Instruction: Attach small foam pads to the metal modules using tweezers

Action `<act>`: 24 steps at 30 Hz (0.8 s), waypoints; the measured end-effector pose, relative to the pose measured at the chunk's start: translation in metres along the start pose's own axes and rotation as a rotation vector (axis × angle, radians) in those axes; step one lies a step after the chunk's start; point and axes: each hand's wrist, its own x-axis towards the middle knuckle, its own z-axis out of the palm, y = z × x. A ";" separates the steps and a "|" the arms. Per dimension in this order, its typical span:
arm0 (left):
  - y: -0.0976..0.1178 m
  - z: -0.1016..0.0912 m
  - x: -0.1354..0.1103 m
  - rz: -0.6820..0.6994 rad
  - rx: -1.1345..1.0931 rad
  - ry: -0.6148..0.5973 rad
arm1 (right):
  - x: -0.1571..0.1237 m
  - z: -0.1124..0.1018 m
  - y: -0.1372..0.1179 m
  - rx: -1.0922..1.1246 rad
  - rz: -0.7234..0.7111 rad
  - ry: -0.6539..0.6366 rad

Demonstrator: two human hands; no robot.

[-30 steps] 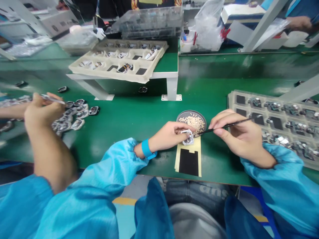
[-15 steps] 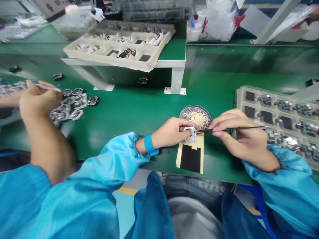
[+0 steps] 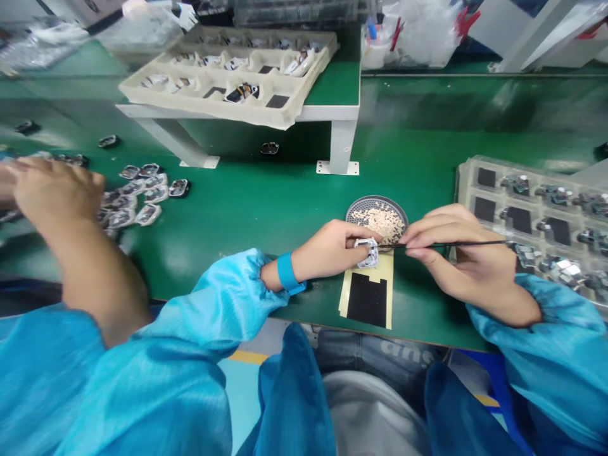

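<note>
Between the thumb and fingers of my left hand (image 3: 327, 248) is a small white-framed watch-like housing (image 3: 367, 253). My right hand (image 3: 468, 253) pinches black tweezers (image 3: 439, 244), their tips at the housing's right side. Just behind the housing stands a round grey perforated dish (image 3: 355, 209) with many tiny pale pieces (image 3: 382, 221) in it. Below it lies a cream backing sheet (image 3: 389, 278) with a black patch (image 3: 367, 301). My fingers hide part of the housing, and what the tweezer tips hold, if anything, is too small to see.
A co-worker's hand (image 3: 57, 190) is at the left by a pile of similar housings (image 3: 135, 196). A moulded tray of parts (image 3: 280, 117) sits on a raised stand (image 3: 341, 149). Another compartment tray (image 3: 468, 190) with small electronic parts lies at the right.
My hands keep the same hold, the tweezers still at the housing. The co-worker's hand has shifted left, and the whole view has moved slightly.
</note>
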 end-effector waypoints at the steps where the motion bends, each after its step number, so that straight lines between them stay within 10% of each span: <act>1: 0.000 0.000 0.000 0.004 0.001 0.002 | 0.000 0.000 0.000 -0.002 -0.001 -0.001; 24: 0.005 -0.009 0.003 -0.064 -0.101 -0.089 | 0.002 -0.001 0.000 0.088 0.104 -0.059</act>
